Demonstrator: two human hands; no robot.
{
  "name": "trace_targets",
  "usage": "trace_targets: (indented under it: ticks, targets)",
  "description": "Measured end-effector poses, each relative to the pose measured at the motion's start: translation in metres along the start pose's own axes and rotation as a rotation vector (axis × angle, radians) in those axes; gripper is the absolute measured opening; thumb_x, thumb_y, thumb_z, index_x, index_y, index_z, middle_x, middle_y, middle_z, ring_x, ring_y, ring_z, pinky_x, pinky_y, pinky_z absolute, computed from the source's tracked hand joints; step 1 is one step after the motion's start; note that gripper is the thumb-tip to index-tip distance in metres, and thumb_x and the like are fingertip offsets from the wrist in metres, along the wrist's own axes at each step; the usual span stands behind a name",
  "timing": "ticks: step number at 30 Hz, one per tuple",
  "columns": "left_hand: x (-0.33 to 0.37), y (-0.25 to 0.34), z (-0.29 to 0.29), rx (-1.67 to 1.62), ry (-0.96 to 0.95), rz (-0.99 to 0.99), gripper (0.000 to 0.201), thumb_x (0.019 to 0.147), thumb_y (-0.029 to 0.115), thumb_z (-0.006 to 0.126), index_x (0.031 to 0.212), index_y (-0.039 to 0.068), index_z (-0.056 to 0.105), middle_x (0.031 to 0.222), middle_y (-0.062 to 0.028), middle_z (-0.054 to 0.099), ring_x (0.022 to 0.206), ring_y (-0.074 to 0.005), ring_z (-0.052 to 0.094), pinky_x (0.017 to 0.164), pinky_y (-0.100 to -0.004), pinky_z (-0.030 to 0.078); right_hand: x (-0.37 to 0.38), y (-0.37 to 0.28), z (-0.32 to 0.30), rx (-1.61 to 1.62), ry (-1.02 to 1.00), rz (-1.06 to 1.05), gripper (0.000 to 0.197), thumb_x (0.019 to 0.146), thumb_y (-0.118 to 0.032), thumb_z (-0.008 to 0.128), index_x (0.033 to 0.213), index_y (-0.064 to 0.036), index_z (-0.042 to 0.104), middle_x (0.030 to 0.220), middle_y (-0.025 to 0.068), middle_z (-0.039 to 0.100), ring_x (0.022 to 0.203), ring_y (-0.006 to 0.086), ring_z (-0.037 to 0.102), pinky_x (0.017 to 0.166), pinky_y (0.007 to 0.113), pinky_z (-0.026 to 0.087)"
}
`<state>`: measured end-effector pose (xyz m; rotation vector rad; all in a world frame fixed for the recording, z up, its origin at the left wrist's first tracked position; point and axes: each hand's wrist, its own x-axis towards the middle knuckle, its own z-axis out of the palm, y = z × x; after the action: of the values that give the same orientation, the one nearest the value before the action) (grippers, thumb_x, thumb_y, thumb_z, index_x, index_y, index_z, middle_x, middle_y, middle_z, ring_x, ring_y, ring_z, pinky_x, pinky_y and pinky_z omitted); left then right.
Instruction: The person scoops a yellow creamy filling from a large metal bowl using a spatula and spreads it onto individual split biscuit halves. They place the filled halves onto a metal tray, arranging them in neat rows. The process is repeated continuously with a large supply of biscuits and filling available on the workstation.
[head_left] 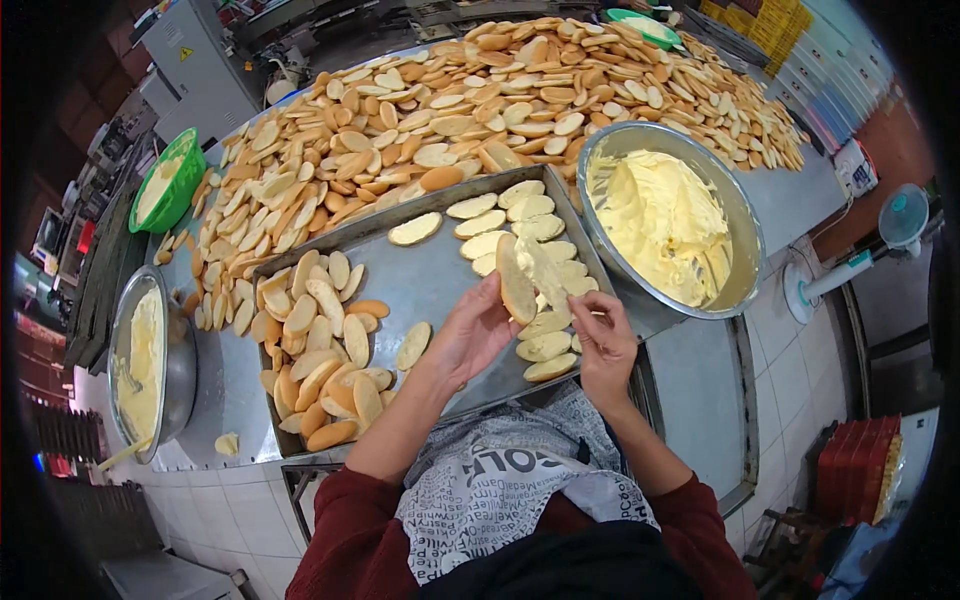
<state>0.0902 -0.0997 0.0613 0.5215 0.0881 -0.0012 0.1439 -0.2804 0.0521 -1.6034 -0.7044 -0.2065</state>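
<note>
Bread slice: stands tilted above the tray, face toward the right hand, apparently for access.
Left hand: grasps the bread slice's edge.
Right hand: pinches a flat cream-smeared piece, type unclear.
Tray contents: plain slices heaped left, cream-topped slices right.
Cream bowl: beside the tray, likely for easy reach.
Obstacles: bread mound crowds the far side; hands hide some cream-topped slices.

From where I stand, can't tell if the cream-smeared piece at the right hand is spreader or bread. Apron and left forearm hide part of the tray edge. Far green basin: contents too small to identify.
</note>
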Motion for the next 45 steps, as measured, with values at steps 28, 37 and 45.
trace_targets:
  ticks: [28, 37, 45]
  targets:
    - [-0.009, 0.02, -0.012, 0.045, 0.077, 0.163, 0.063, 0.09, 0.019, 0.062, 0.143, 0.011, 0.03, 0.139, -0.0051, 0.044, 0.125, -0.0213, 0.047, 0.105, -0.0353, 0.04, 0.012, -0.038, -0.017, -0.519, -0.253, -0.348, 0.059, 0.059, 0.014, 0.055, 0.11, -0.01, 0.07, 0.095, 0.009, 0.061, 0.082, 0.0264, 0.058, 0.069, 0.035, 0.05]
    - [-0.011, 0.014, -0.023, -0.077, -0.045, 0.095, 0.064, 0.089, 0.018, 0.063, 0.143, 0.016, 0.03, 0.139, -0.0057, 0.043, 0.124, -0.0229, 0.048, 0.1, -0.0373, 0.044, 0.015, -0.027, -0.022, -0.603, -0.204, -0.511, 0.056, 0.059, 0.01, 0.059, 0.109, -0.013, 0.071, 0.099, 0.0029, 0.059, 0.085, 0.0236, 0.055, 0.067, 0.034, 0.048]
    - [-0.018, 0.01, -0.007, -0.054, -0.032, 0.004, 0.069, 0.088, 0.02, 0.065, 0.145, 0.016, 0.027, 0.138, -0.006, 0.044, 0.122, -0.0232, 0.05, 0.093, -0.0382, 0.048, 0.06, 0.009, -0.002, -0.659, -0.1, -0.557, 0.059, 0.059, 0.015, 0.054, 0.11, -0.0111, 0.071, 0.101, 0.0089, 0.061, 0.09, 0.0269, 0.056, 0.07, 0.034, 0.05]
